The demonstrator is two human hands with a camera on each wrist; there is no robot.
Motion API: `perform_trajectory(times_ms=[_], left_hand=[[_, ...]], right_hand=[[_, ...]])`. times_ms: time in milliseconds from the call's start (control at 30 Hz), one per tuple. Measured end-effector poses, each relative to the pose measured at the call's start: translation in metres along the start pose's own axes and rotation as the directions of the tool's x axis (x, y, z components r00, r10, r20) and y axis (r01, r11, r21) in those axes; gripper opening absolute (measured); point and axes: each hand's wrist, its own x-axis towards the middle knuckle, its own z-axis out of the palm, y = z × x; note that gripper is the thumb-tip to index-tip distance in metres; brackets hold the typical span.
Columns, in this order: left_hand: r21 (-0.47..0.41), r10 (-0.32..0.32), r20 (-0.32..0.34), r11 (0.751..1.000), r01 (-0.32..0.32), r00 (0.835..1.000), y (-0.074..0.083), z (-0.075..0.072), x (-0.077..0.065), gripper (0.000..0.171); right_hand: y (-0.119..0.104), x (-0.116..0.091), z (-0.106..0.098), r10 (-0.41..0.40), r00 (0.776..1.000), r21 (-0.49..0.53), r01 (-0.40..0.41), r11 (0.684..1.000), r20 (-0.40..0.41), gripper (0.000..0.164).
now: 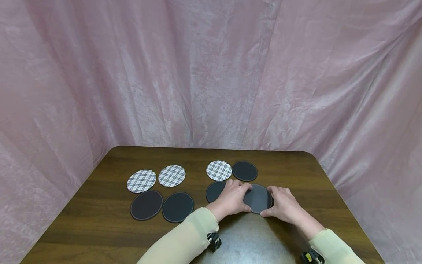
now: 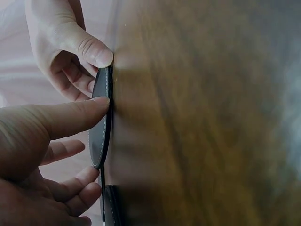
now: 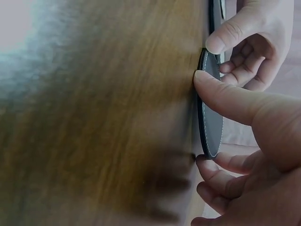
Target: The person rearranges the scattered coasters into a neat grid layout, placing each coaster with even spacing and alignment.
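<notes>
Both hands hold one round black coaster (image 1: 258,198) with pale edge stitching, right of the table's middle. My left hand (image 1: 232,198) grips its left side, thumb at the near rim and fingers farther round the edge. From the right, my right hand (image 1: 284,206) grips the same coaster, its thumb (image 3: 225,94) on the near rim and fingertips (image 3: 207,162) at the right edge. In the left wrist view the coaster (image 2: 99,125) appears edge-on, low by the tabletop. Another black coaster (image 1: 215,191) is partly hidden behind my left hand.
Behind the hands lie a plaid coaster (image 1: 219,170) and a black coaster (image 1: 245,171). On the left, two plaid coasters (image 1: 141,181) (image 1: 172,175) lie behind two black coasters (image 1: 146,205) (image 1: 178,207). Pink curtains (image 1: 211,73) hang around the wooden table (image 1: 99,220).
</notes>
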Motion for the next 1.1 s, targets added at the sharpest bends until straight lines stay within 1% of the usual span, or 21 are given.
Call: perform_trajectory(times_ms=[133, 367, 467, 600, 700, 800, 900, 1000, 1100], left_hand=[[0.019, 0.005, 0.002, 1.000, -0.005, 1.000, -0.004, 0.000, 0.003, 0.070], [0.033, -0.003, 0.010, 0.999, 0.002, 1.000, -0.007, -0.001, 0.007, 0.070], [0.044, -0.007, 0.009, 0.999, 0.007, 1.000, -0.008, -0.001, 0.007, 0.070], [0.037, -0.006, 0.010, 0.999, 0.006, 1.000, -0.010, -0.001, 0.006, 0.071], [0.016, -0.007, 0.009, 1.000, 0.007, 1.000, -0.013, -0.005, 0.002, 0.071], [-0.004, -0.022, -0.003, 1.000, 0.022, 1.000, -0.019, -0.015, -0.006, 0.073], [-0.011, -0.051, -0.005, 0.999, 0.051, 0.999, -0.028, -0.025, -0.015, 0.073], [-0.006, -0.073, 0.011, 0.997, 0.073, 0.997, -0.038, -0.033, -0.024, 0.072], [0.018, -0.083, 0.031, 0.996, 0.083, 0.996, -0.044, -0.036, -0.031, 0.071]], right_hand=[[0.001, 0.005, 0.000, -0.010, 1.000, 0.008, 0.010, 1.000, 0.009, 0.093], [0.003, 0.012, -0.002, -0.016, 1.000, 0.022, 0.016, 1.000, 0.022, 0.090], [0.003, 0.013, -0.002, -0.016, 0.999, 0.017, 0.016, 1.000, 0.030, 0.091], [0.003, 0.015, -0.002, -0.009, 0.999, 0.016, 0.009, 1.000, 0.037, 0.091], [0.002, 0.014, 0.000, -0.011, 0.999, 0.027, 0.010, 1.000, 0.043, 0.091], [0.001, 0.013, 0.001, -0.023, 0.999, 0.032, 0.022, 0.999, 0.041, 0.092], [0.000, 0.013, 0.001, -0.033, 0.999, 0.019, 0.033, 0.999, 0.030, 0.092], [0.000, 0.013, 0.000, -0.028, 0.999, 0.012, 0.027, 1.000, 0.024, 0.092], [0.001, 0.013, 0.001, -0.018, 1.000, 0.021, 0.018, 1.000, 0.024, 0.092]])
